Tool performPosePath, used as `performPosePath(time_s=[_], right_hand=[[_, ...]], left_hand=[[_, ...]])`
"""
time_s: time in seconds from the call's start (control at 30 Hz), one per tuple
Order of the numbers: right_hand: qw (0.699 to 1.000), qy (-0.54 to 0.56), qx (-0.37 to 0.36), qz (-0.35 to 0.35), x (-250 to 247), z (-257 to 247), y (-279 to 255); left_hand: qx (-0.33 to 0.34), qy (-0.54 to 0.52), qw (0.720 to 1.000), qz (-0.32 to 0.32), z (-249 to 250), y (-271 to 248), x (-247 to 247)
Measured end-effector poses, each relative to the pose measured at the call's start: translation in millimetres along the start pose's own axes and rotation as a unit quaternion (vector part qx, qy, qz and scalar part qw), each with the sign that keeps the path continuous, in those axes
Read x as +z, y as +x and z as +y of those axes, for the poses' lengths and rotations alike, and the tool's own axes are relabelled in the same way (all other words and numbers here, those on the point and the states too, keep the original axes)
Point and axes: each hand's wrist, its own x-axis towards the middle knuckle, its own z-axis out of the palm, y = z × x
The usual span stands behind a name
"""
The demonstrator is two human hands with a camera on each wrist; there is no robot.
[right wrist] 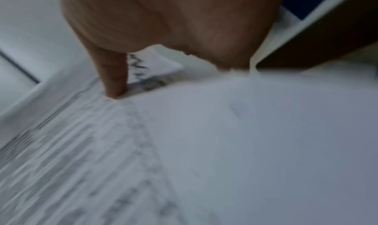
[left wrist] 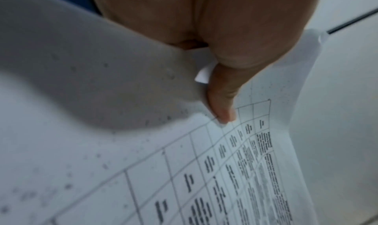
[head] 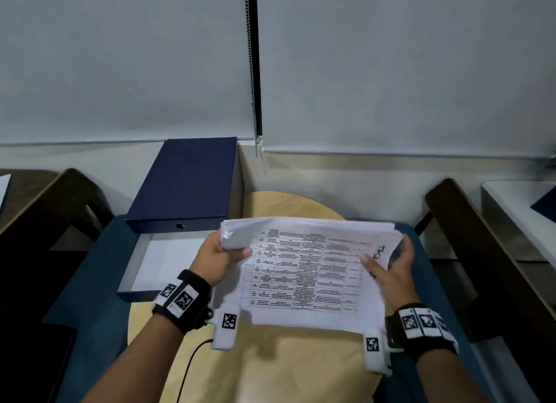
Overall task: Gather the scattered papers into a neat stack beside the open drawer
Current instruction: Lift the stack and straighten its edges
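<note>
Pale roller blinds (head: 120, 56) filled the wall behind a round wooden desk (head: 270, 366), with a bead chain (head: 251, 71) hanging between them. The landmark here was the open drawer (head: 156, 264), a dark blue box pulled out of its blue sleeve (head: 186, 180) and showing a white inside; it lay on a blue cloth (head: 96, 282) over the desk's left part. To the left of the drawer stood a dark wooden frame (head: 45, 204).

Just right of the drawer, the left hand (head: 218, 259) gripped the left edge of the papers (head: 307, 270), thumb on top and the fingers (head: 210, 246) curled under. In the left wrist view the thumb (left wrist: 222, 102) pressed onto the sheet near the corner of a printed table, and a lower sheet curled up beside it. The papers were held above the desk, to the right of the drawer, as a loose bundle (the far edges were fanned and uneven). The top sheet carried a ruled table of small print, with dark handwriting near its right edge.

Farther right of the drawer, the right hand (head: 391, 267) held the bundle's right edge, thumb laid on top; its other fingers sat behind the sheets, so their curl could not be told. The right wrist view was blurred, showing the thumb (right wrist: 114, 76) pressed down on the paper. Both wrists wore black bands with square markers. Farthest right stood another dark frame (head: 469, 237).
</note>
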Motion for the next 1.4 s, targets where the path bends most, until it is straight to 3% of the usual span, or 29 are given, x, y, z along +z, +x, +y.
performPosePath(time_s=[0.07,0.17,0.3,0.5,0.7,0.87,1.03,1.13,1.2,1.27,1.3,1.33,1.4], right_hand=[[0.992,0.099,0.047,-0.064,-4,-5,-3],[0.981,0.117,0.076,-0.133,-5,-11,-9],[0.994,0.040,0.054,-0.088,-4,-4,-12],[0.991,-0.123,-0.001,-0.046,15,19,-31],[0.988,-0.140,-0.059,0.033,21,41,-38],[0.982,-0.184,-0.007,0.035,6,90,-33],[0.981,-0.188,0.006,0.040,-3,90,-22],[0.985,-0.143,0.014,0.091,-1,75,-21],[0.965,-0.191,-0.126,0.129,13,54,-29],[0.903,-0.278,-0.321,0.061,45,30,-42],[0.867,-0.324,-0.378,0.009,68,20,-49],[0.836,-0.376,-0.397,-0.047,91,13,-55],[0.779,-0.488,-0.366,-0.144,127,21,-59]], left_hand=[[-0.013,-0.066,0.998,-0.018,-1,-2,1],[-0.015,-0.095,0.995,-0.020,-6,0,6],[-0.041,-0.079,0.996,0.006,-28,7,10],[-0.024,0.077,0.995,0.051,-68,3,41],[-0.017,0.085,0.992,0.093,-101,-8,57],[-0.098,0.121,0.985,0.071,-144,-17,51],[-0.102,0.155,0.981,0.060,-153,-10,50],[-0.100,0.167,0.980,0.052,-150,-3,51],[-0.100,0.163,0.980,0.047,-153,1,48],[-0.099,0.165,0.981,0.039,-158,3,45],[-0.097,0.169,0.980,0.037,-160,4,44],[-0.094,0.170,0.980,0.035,-162,4,43],[-0.084,0.174,0.981,0.031,-164,4,43]])
